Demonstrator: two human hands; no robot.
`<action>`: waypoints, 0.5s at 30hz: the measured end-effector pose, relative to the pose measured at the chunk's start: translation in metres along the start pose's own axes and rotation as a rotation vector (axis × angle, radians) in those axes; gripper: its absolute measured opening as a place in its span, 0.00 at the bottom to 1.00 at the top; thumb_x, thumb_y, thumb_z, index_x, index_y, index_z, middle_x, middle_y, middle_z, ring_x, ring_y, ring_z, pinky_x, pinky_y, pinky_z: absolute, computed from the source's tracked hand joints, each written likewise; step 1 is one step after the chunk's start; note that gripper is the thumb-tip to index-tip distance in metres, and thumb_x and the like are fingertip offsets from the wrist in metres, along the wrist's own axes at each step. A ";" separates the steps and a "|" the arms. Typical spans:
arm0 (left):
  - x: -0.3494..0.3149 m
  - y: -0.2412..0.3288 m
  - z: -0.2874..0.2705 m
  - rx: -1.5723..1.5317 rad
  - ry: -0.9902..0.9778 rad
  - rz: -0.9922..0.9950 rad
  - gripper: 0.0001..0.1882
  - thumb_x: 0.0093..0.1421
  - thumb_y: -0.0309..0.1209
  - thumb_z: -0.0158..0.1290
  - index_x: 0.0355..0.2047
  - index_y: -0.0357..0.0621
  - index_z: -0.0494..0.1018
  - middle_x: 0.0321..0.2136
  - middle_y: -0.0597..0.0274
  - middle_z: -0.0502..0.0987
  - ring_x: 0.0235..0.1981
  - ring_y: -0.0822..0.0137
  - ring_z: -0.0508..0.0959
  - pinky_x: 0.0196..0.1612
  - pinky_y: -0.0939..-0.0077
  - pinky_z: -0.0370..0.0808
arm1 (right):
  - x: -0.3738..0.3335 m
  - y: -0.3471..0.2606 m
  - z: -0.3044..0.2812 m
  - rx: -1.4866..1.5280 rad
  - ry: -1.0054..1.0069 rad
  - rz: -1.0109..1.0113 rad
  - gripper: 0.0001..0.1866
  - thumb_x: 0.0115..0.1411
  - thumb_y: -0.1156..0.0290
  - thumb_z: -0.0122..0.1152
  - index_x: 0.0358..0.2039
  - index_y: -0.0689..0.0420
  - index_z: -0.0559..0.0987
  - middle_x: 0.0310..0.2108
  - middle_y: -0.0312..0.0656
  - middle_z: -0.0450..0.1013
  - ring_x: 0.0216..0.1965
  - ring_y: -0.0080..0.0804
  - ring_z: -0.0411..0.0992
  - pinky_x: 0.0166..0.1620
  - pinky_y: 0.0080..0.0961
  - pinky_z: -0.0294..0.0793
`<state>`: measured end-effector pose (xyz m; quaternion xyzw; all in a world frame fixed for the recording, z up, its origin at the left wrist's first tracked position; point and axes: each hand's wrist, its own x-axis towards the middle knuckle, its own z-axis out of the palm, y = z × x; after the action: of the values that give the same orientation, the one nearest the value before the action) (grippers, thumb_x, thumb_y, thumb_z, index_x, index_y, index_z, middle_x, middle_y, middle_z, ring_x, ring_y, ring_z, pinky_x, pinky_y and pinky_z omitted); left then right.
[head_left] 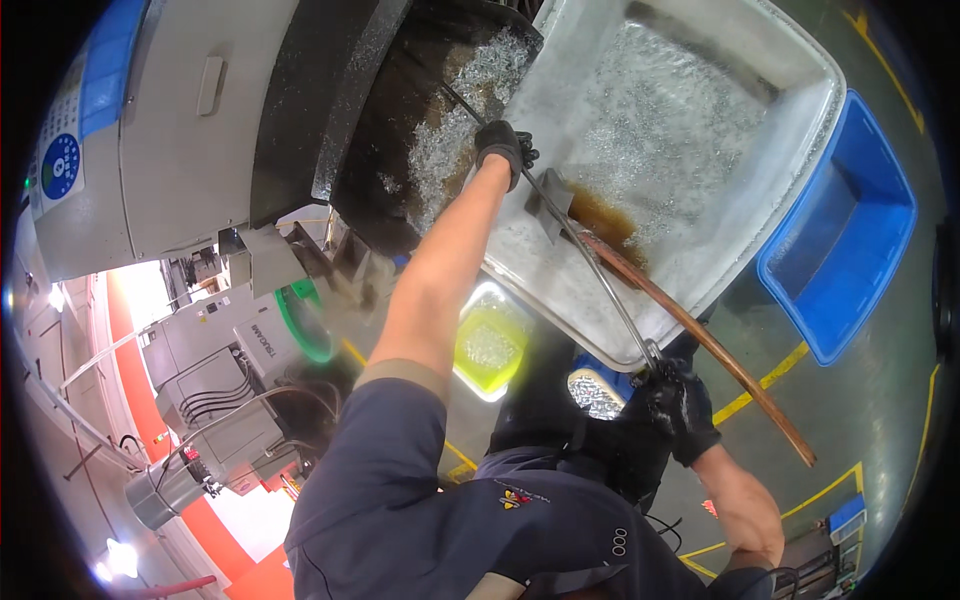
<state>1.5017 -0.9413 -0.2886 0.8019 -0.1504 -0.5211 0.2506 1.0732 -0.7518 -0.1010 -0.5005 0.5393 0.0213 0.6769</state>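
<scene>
A long thin metal rod (pixel 604 275) slants from a dark trough (pixel 375 130) down to my body. My left hand (pixel 505 150), in a black glove, is closed around its upper part. My right hand (pixel 682 400), also gloved in black, grips its near end by the rim of a large white tub (pixel 640 345). The rod's far tip reaches into shiny metal shavings (pixel 440 150) in the trough. Under the rod, a tool with a flat grey blade and a brown wooden handle (pixel 720 350) lies across the tub, its handle jutting over the near rim.
Metal shavings (pixel 660 130) and brownish liquid (pixel 600 215) lie in the tub. A blue bin (pixel 840 240) stands to its right. A small container with yellow-green contents (pixel 490 345) sits below the tub's left corner. A grey machine (pixel 190 130) rises at left. Yellow lines mark the floor.
</scene>
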 end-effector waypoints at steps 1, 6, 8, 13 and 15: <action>-0.014 0.013 0.010 -0.262 -0.013 -0.111 0.13 0.64 0.35 0.48 0.24 0.58 0.79 0.21 0.75 0.81 0.19 0.78 0.78 0.18 0.81 0.74 | -0.011 0.009 -0.001 0.001 0.014 0.005 0.13 0.63 0.62 0.48 0.41 0.57 0.74 0.31 0.36 0.73 0.28 0.25 0.72 0.29 0.20 0.73; 0.045 -0.019 -0.146 0.324 0.261 0.142 0.15 0.67 0.32 0.42 0.29 0.56 0.79 0.21 0.75 0.81 0.19 0.78 0.78 0.17 0.80 0.74 | -0.020 -0.042 0.019 1.116 -0.116 0.307 0.10 0.63 0.71 0.48 0.42 0.57 0.74 0.30 0.33 0.72 0.24 0.15 0.66 0.24 0.12 0.67; 0.044 -0.015 -0.127 0.390 0.222 0.246 0.16 0.67 0.32 0.40 0.30 0.55 0.79 0.21 0.76 0.81 0.19 0.78 0.78 0.16 0.80 0.74 | -0.036 -0.033 0.010 0.969 -0.067 0.256 0.09 0.62 0.72 0.47 0.41 0.57 0.74 0.29 0.32 0.71 0.24 0.15 0.65 0.25 0.12 0.66; -0.024 0.021 -0.033 0.904 0.174 0.258 0.17 0.68 0.30 0.39 0.29 0.47 0.78 0.21 0.65 0.80 0.20 0.72 0.80 0.17 0.74 0.75 | -0.085 -0.017 -0.027 0.404 0.029 0.080 0.08 0.61 0.75 0.48 0.38 0.58 0.75 0.26 0.31 0.69 0.24 0.14 0.64 0.24 0.13 0.64; -0.039 0.029 -0.032 0.259 0.179 0.085 0.18 0.67 0.29 0.37 0.29 0.45 0.77 0.20 0.62 0.80 0.19 0.71 0.80 0.16 0.73 0.75 | -0.096 -0.011 -0.036 0.116 0.061 0.050 0.08 0.58 0.76 0.50 0.36 0.59 0.76 0.25 0.30 0.69 0.23 0.15 0.64 0.23 0.14 0.62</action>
<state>1.5157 -0.9383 -0.2323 0.8637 -0.2270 -0.4128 0.1792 1.0140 -0.7332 -0.0191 -0.4470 0.5724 -0.0081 0.6874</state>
